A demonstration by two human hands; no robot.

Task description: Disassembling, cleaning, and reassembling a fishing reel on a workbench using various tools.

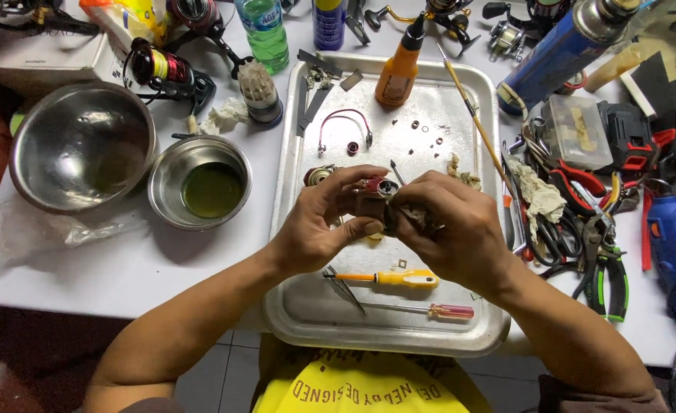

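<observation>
Going L to R w/ the metal tray [460, 336] as anchor. Well left of it: big steel bowl [82, 145], then small bowl [200, 180] w/ greenish fluid. Over tray's middle, left hand [311, 226] pinches the dark red reel body [375, 200], thumb underneath. Right hand [449, 226] curls closed on its other side w/ a rag. Best keep the body low over tray so loose bits land inside. Yellow-handled screwdriver [388, 278] lies just below hands; pliers [609, 279] right of tray.

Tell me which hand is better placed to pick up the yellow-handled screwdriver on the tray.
Probably the right hand: the yellow-handled screwdriver lies on the tray just below it. The left hand sits further off, gripping the dark red reel body.
</observation>
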